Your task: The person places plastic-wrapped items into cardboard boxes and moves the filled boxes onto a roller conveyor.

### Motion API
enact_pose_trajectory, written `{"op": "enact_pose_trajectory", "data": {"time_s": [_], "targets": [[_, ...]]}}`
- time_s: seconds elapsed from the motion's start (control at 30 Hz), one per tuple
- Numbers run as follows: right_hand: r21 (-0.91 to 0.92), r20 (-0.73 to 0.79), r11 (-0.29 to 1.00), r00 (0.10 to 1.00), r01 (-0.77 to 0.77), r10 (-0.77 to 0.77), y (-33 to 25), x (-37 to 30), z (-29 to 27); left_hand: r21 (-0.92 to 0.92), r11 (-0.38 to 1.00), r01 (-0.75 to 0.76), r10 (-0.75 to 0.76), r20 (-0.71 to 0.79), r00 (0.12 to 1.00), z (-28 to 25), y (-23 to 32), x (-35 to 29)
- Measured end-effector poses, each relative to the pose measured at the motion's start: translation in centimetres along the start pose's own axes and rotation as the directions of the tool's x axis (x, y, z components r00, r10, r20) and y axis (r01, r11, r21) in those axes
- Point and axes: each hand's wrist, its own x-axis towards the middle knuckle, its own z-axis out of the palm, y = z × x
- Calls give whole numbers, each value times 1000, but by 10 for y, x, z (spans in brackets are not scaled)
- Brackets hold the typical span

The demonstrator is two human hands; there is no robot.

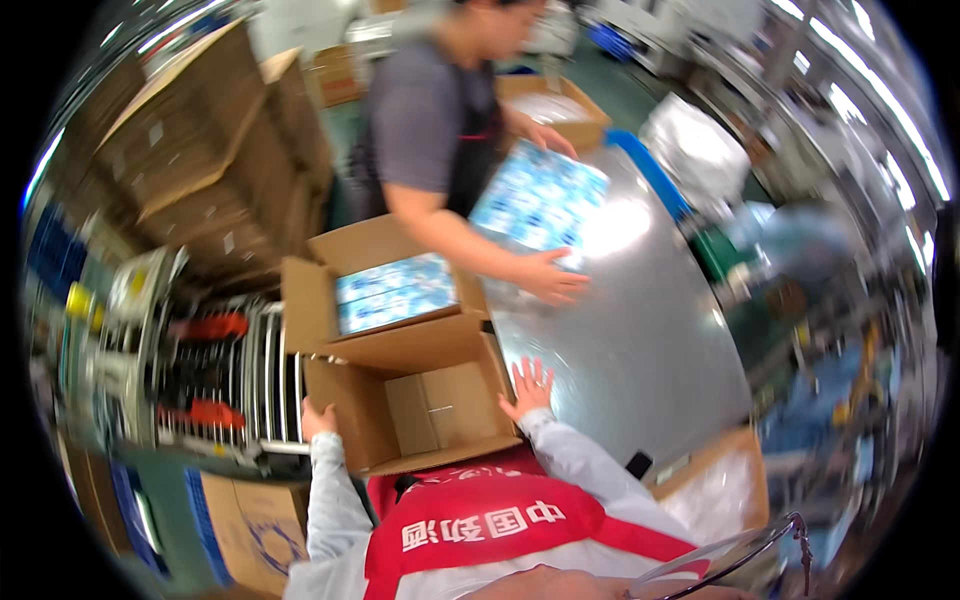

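Observation:
An open cardboard box [455,405] stands right in front of me, its bare bottom flaps showing inside. My left hand [319,420] is closed at the box's left wall, with its fingertips partly hidden. At the right wall, my right hand [528,388] has its fingers spread beside the box, over the edge of the metal table [640,370]. Behind this box stands a second open carton [305,300] holding blue-and-white packs [395,292]. Across from me, a co-worker [425,130] holds a blue-and-white block of packs [540,195] in both hands above the table.
A roller conveyor [280,370] with red parts lies to the left. Tall stacked cartons [215,170] rise at the far left. At the back are a carton with plastic [550,105] and a white bag [695,150]. Another carton with clear plastic [710,490] stands near right.

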Motion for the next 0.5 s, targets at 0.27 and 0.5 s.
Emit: {"op": "enact_pose_trajectory", "data": {"time_s": [0.27, 0.5], "targets": [[79, 30, 995, 998, -58, 56, 6, -3, -4, -525, 851, 1, 26, 42, 999, 7, -18, 32], [169, 19, 985, 999, -43, 40, 20, -7, -6, -636, 679, -367, 527, 73, 847, -29, 143, -102]]}}
